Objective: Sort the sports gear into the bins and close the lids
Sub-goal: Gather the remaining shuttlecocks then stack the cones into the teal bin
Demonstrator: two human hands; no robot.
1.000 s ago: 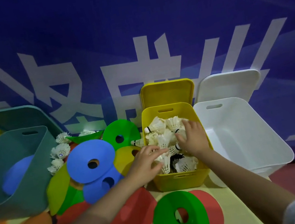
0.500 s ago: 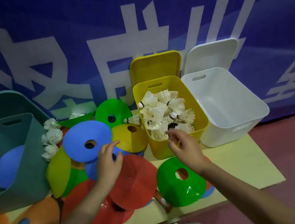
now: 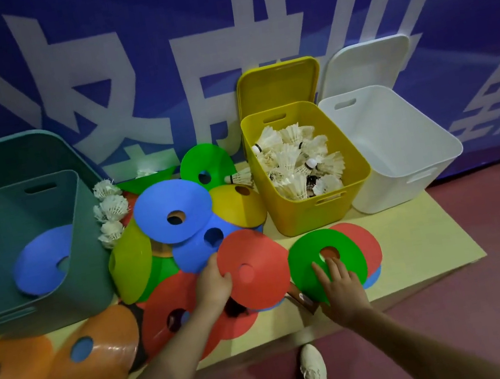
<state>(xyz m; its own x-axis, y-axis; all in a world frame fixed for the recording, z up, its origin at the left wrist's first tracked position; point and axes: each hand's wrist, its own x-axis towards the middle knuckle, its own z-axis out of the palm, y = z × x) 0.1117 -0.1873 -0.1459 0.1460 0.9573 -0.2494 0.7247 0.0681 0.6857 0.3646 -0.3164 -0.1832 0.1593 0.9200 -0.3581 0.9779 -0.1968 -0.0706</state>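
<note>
Surface: pale yellow, low, carrying all the gear below your hands.

Teal bin: far to the left of your left hand, lid off, one blue disc cone inside.

White bin: up and to the right of your right hand, its white lid leaning behind it.

Yellow bin: just above and between your two hands, filled with shuttlecocks; its yellow lid stands upright behind it.

Orange disc cones: two, lying at the near left edge, left of your left hand.

Heap of disc cones: blue, green, yellow and red, overlapping, directly above your left hand. Loose shuttlecocks lie at the heap's left side, and one more lies against the yellow bin.

Red disc cone: tilted up; your left hand holds it by its left rim, fingers curled round the edge.

Green disc cone: lying on a red one, right of the held red cone; your right hand rests on it with fingers straight, fingertips near its centre hole.
</note>
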